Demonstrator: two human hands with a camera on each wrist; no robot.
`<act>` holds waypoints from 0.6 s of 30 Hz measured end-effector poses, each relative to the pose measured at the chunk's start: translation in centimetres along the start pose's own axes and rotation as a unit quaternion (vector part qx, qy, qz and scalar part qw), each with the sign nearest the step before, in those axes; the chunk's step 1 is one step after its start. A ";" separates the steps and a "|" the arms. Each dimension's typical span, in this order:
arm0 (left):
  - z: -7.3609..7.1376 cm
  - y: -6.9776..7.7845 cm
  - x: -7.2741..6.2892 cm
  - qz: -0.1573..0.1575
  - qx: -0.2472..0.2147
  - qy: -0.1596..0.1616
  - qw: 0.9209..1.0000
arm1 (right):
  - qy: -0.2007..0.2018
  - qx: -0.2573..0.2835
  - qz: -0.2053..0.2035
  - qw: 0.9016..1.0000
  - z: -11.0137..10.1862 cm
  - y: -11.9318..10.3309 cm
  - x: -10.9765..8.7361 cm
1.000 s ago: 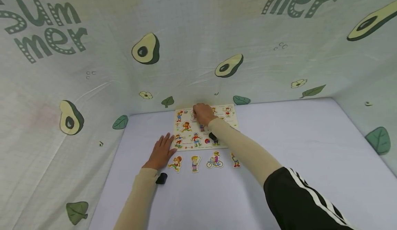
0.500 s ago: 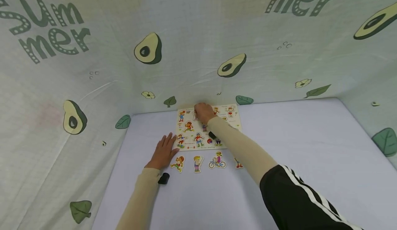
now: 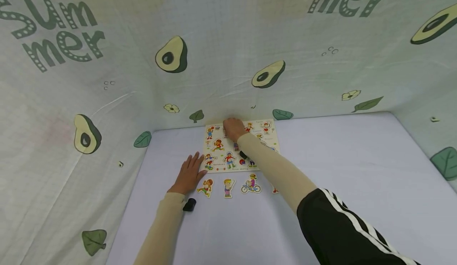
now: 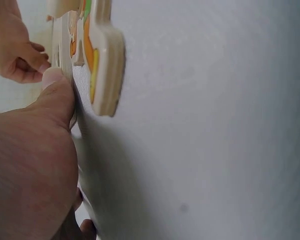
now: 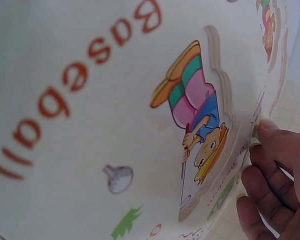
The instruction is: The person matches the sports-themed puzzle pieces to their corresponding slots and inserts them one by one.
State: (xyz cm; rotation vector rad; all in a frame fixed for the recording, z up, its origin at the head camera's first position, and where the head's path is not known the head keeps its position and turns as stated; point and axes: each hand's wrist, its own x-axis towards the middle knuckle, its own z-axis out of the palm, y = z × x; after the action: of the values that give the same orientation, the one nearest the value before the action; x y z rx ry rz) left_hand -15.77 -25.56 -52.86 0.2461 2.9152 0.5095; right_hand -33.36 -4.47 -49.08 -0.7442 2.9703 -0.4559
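A cream puzzle board [image 3: 217, 169] printed with children playing sports lies at the table's far edge. My left hand [image 3: 187, 173] rests flat at its left side, fingers spread; in the left wrist view the thumb [image 4: 57, 95] touches the board's edge. Reaching over the top of the board, my right hand [image 3: 233, 129] has curled fingers. In the right wrist view its thumb and fingertips pinch the thin edge of a puzzle piece [image 5: 258, 107], mostly hidden. Nearby, a recess shows a child in a yellow cap [image 5: 208, 155] beside the printed word "Baseball".
In front of the board lie loose puzzle pieces: a running child [image 3: 205, 188], a child with a bat [image 3: 228, 188], a cyclist [image 3: 251, 184], and one partly hidden by the right arm [image 3: 275, 191]. A patterned cloth wall [image 3: 221, 50] rises behind the white table [image 3: 342, 158].
The head view has shifted slightly, moving the whole scene a little right. Both hands stay in place at the board, with the right fingers still at its upper part.
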 end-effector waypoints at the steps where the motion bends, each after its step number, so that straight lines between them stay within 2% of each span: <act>1: 0.0 0.0 0.0 0.001 -0.001 0.001 1.000 | -0.003 -0.002 0.001 1.000 0.1 0.0 0.0; 6: -0.3 0.5 -0.3 0.010 -0.004 0.014 1.000 | -0.008 -0.007 0.007 1.000 0.1 0.0 0.1; 10: -0.5 0.8 -0.4 0.007 -0.003 0.012 1.000 | 0.000 -0.002 0.006 1.000 0.0 0.0 -0.2; 18: -0.6 0.8 -0.3 -0.004 0.002 -0.005 1.000 | 0.018 -0.002 -0.034 0.999 -0.7 0.9 -1.3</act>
State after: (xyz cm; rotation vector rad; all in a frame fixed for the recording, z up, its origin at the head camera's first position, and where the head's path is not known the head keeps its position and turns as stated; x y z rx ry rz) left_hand -15.55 -25.12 -51.97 0.2356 2.9074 0.4986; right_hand -32.68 -2.91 -48.71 -0.8486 2.9878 -0.4713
